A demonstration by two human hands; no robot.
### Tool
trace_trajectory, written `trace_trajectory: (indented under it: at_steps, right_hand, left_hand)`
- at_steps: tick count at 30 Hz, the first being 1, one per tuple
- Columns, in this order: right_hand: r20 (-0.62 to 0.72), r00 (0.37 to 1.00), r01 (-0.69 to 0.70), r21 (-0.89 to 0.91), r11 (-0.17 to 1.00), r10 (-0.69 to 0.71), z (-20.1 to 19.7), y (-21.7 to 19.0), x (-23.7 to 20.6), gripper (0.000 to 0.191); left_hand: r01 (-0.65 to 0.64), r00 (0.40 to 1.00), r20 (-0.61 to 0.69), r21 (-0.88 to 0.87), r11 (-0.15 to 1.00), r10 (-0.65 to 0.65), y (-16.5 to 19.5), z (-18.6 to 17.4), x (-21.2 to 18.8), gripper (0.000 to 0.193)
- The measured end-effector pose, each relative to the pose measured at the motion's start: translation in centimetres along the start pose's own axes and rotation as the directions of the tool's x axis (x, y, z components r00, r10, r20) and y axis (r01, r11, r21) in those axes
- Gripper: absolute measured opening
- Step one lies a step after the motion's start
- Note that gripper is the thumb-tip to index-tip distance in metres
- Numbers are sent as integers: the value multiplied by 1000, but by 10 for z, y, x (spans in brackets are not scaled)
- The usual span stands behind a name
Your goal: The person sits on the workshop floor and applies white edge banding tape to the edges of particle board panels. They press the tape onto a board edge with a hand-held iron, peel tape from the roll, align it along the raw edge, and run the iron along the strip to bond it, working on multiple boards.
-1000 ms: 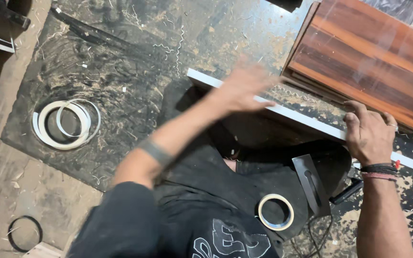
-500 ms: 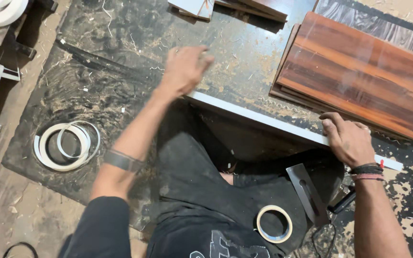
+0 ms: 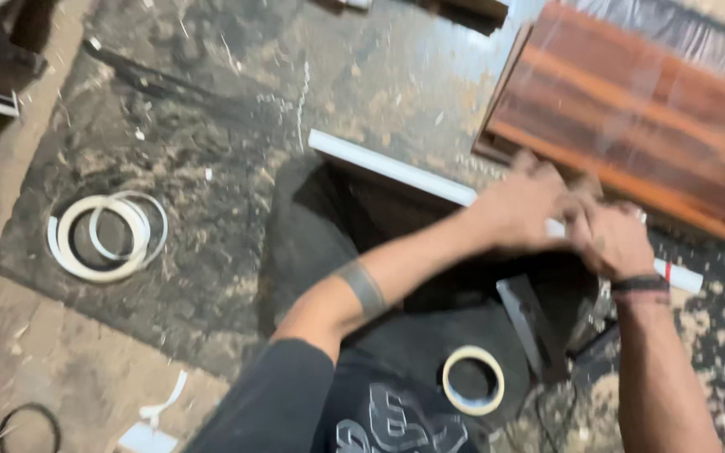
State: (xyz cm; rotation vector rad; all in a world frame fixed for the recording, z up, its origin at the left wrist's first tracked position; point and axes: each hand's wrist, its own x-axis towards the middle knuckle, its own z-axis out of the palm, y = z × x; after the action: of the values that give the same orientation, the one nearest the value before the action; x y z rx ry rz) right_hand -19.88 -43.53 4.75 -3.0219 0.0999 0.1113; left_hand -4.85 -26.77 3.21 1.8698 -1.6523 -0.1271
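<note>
A long white-edged board (image 3: 388, 165) lies across my lap on the dusty dark floor. My left hand (image 3: 520, 208) has reached across to the board's right part, and it is blurred by motion. My right hand (image 3: 614, 239) rests on the same stretch of board, right beside the left hand. The two hands touch or overlap there. Blur hides whether either hand grips the board or only presses on it.
A stack of reddish wood-grain panels (image 3: 631, 109) lies at the upper right. White edge-band coils (image 3: 102, 235) sit on the floor at left. A roll of tape (image 3: 473, 380) lies near my knee, beside a dark flat tool (image 3: 530, 323).
My left hand has swept from the board's far left end over to the right, meeting my right hand. The view has shifted and blurred.
</note>
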Motion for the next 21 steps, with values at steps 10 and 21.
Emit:
trace_trajectory:
  at_steps: [10, 21]
  right_hand:
    - [351, 858, -377, -66, 924, 375, -43, -38, 31, 46]
    - [-337, 936, -4, 270, 963, 98, -4, -187, 169, 39]
  left_hand:
    - [-103, 991, 125, 437, 894, 53, -124, -179, -143, 72]
    - [162, 972, 129, 250, 955, -198, -114, -198, -133, 43]
